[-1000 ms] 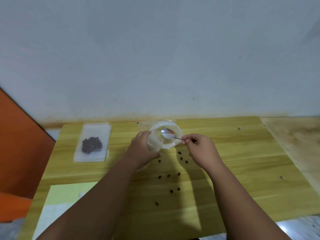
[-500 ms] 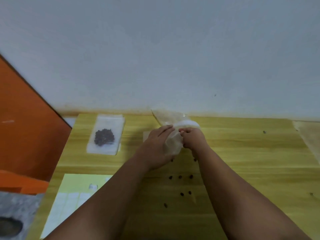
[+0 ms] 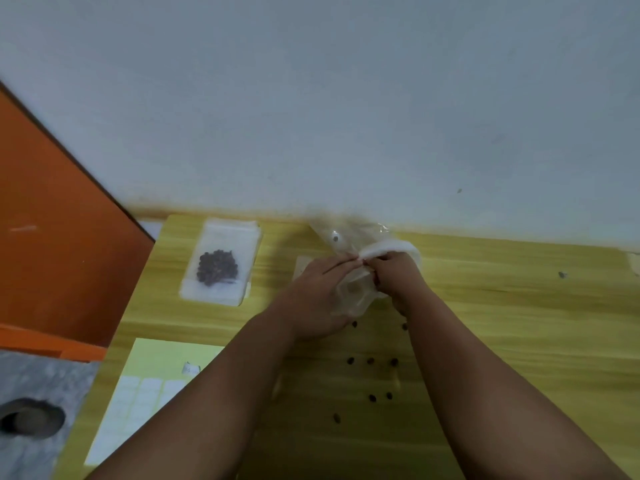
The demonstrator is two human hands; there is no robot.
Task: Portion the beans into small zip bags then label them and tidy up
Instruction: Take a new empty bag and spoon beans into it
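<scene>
1. Both my hands are bunched together toward the back of the wooden table (image 3: 519, 306), busy with a crumpled clear plastic bag (image 3: 355, 291).
2. My left hand (image 3: 318, 296) holds the bag from its 9 o'clock side. The fingers lie across it and the tips pinch near the top.
3. My right hand (image 3: 398, 278) is curled up, pinching the bag from 3 o'clock. The fingertips of both hands almost meet.
4. The bag's loose end pokes out toward 12 o'clock, close to the wall.
5. A small zip bag (image 3: 221, 265) with a clump of dark beans in it lies flat at 9 o'clock, well apart from my hands.
6. A few loose beans (image 3: 370, 361) are scattered at 6 o'clock, between my forearms.
7. The label sheet (image 3: 152, 368) sits at 7 o'clock, partly under my left forearm.
</scene>
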